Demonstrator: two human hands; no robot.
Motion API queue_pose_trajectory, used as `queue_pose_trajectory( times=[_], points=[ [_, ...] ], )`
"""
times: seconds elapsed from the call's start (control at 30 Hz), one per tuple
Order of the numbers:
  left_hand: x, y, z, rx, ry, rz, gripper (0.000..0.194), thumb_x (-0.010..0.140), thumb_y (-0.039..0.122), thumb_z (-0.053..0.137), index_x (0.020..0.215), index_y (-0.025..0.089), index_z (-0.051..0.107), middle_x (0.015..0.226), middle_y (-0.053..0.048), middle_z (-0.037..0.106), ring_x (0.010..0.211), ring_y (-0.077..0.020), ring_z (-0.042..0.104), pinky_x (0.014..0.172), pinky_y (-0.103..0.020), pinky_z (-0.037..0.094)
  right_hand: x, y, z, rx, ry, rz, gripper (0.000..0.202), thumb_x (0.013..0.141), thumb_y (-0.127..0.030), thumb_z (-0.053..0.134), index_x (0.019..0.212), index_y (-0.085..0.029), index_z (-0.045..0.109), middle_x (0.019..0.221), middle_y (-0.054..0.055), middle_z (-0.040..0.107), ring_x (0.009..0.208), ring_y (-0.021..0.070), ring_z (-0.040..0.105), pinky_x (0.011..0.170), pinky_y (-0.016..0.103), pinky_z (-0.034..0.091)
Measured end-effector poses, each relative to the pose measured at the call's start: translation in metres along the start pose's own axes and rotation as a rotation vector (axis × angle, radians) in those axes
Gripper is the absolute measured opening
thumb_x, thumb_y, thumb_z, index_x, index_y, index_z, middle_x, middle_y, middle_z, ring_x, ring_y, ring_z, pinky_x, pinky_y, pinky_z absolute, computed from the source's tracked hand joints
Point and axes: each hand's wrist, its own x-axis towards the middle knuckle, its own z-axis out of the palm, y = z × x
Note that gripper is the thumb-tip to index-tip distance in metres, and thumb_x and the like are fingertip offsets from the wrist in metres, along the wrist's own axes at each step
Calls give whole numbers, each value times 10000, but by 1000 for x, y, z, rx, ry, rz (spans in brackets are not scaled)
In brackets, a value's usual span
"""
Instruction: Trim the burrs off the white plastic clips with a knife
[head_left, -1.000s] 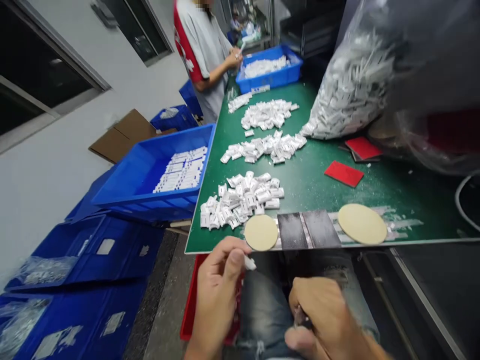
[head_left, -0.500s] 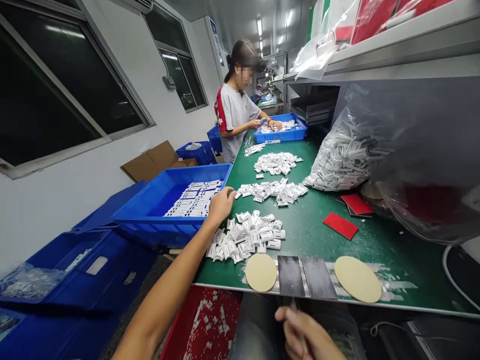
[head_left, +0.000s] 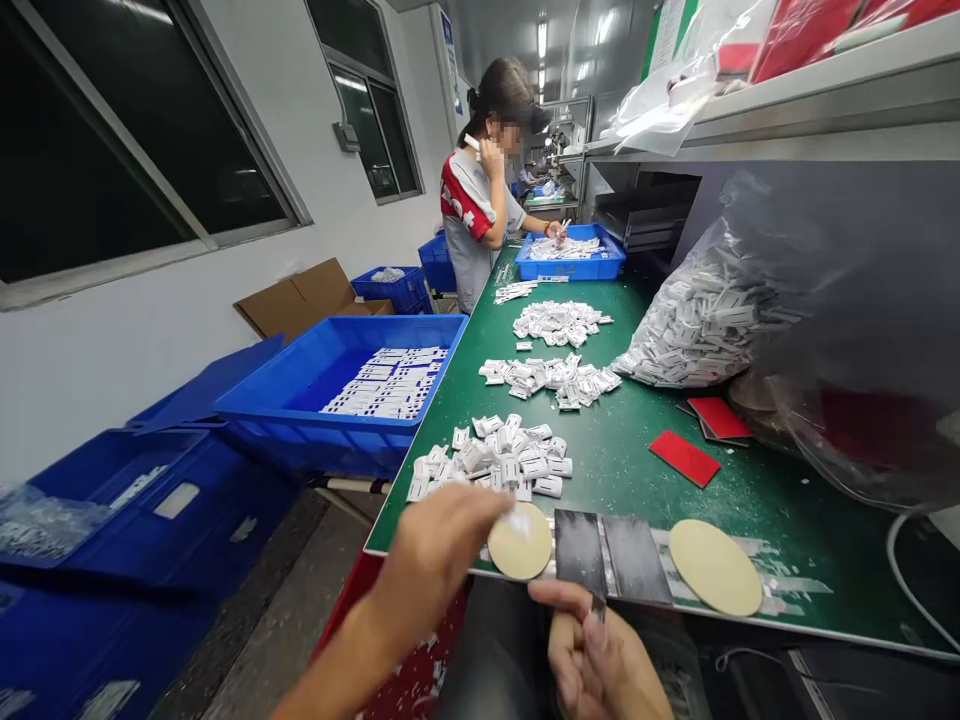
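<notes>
My left hand [head_left: 450, 535] is over the near edge of the bench, closed on a small white plastic part [head_left: 520, 520], which is smeared by motion. Below that part lies a pale yellow disc [head_left: 517, 555]. My right hand [head_left: 600, 645] is just off the bench edge, its fingers closed round a small thin metal tool [head_left: 598, 608]; most of it is hidden in the grip. Two dark abrasive-looking pads [head_left: 634, 560] lie on the edge between the discs. Behind my left hand spreads a pile of white plastic parts [head_left: 510, 458].
More white parts [head_left: 551, 378] lie farther up the green bench [head_left: 600, 470]. A blue bin [head_left: 270, 410] with rows of white pieces stands left. On the right are a second yellow disc [head_left: 716, 567], red pads [head_left: 685, 458] and a bag of parts [head_left: 697, 320]. A co-worker [head_left: 480, 200] stands beyond.
My left hand has come back from beside the far pile to above the left disc, with a white part in it. My right hand has risen slightly. The co-worker has raised one hand.
</notes>
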Motion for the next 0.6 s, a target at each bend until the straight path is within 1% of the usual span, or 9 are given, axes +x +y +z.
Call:
queue_pose_trajectory(
  times=[0.03, 0.1, 0.13, 0.2, 0.3, 0.37, 0.5, 0.53, 0.6],
  points=[
    [-21, 12, 5, -37, 30, 124, 291, 947, 140, 576, 1179, 242, 719, 1012, -48, 777, 923, -186, 701, 833, -285, 534, 3, -3, 5, -11, -14, 5, 682, 758, -809, 590, 976, -163, 611, 545, -80, 436, 412, 31, 165, 424, 218, 118],
    [-53, 29, 15, -123, 87, 150, 383, 912, 56, 588, 1231, 240, 693, 998, -52, 777, 908, -177, 704, 824, -265, 534, 9, -4, 14, -95, -35, 6, 600, 818, -771, 558, 818, -171, 570, 513, -77, 416, 420, 39, 211, 427, 214, 144],
    [-63, 35, 20, -180, 124, 80, 400, 907, 41, 590, 1233, 249, 691, 1009, -50, 778, 921, -174, 709, 835, -256, 537, 11, -3, 18, -159, -29, -12, 575, 847, -742, 549, 759, -174, 546, 503, -76, 395, 441, 50, 246, 437, 213, 171],
    [-76, 43, 28, -327, 192, -204, 349, 926, 92, 592, 1196, 280, 710, 1023, -34, 784, 904, -163, 725, 825, -229, 549, 12, 1, 24, -309, -6, -71, 540, 899, -682, 524, 726, -171, 548, 520, -63, 394, 488, 72, 310, 462, 216, 230],
    [-87, 46, 30, -533, 247, -582, 274, 952, 305, 595, 1193, 270, 723, 989, -47, 787, 775, -166, 722, 714, -219, 564, 9, 5, 29, -551, 36, -213, 450, 959, -561, 502, 793, -162, 627, 597, -26, 502, 554, 104, 434, 521, 226, 338],
    [-93, 45, 23, -524, 204, -670, 298, 924, 394, 622, 1148, 236, 739, 962, -65, 784, 763, -184, 706, 685, -231, 552, 6, 6, 31, -701, 19, -354, 327, 986, -436, 501, 876, -175, 664, 690, -2, 612, 618, 122, 541, 583, 222, 406],
    [-103, 34, -1, -336, -32, -744, 250, 932, 413, 604, 1012, 219, 741, 840, -47, 756, 714, -178, 661, 610, -224, 482, 5, 11, 29, -1007, -143, -716, 131, 961, -219, 527, 987, -205, 654, 772, -7, 693, 620, 109, 614, 602, 207, 424],
    [-106, 31, -6, -307, -95, -742, 250, 949, 410, 572, 1004, 221, 727, 818, -38, 742, 689, -171, 643, 592, -225, 460, 6, 14, 28, -1078, -183, -751, 122, 945, -202, 530, 977, -208, 647, 753, -10, 688, 595, 109, 605, 586, 218, 407],
    [-112, 27, -12, -249, -212, -668, 255, 981, 381, 503, 940, 219, 694, 790, -27, 705, 681, -166, 619, 612, -235, 435, 6, 26, 29, -1184, -243, -694, 89, 888, -193, 547, 908, -216, 630, 701, -19, 670, 546, 116, 579, 554, 244, 361]
  ],
)
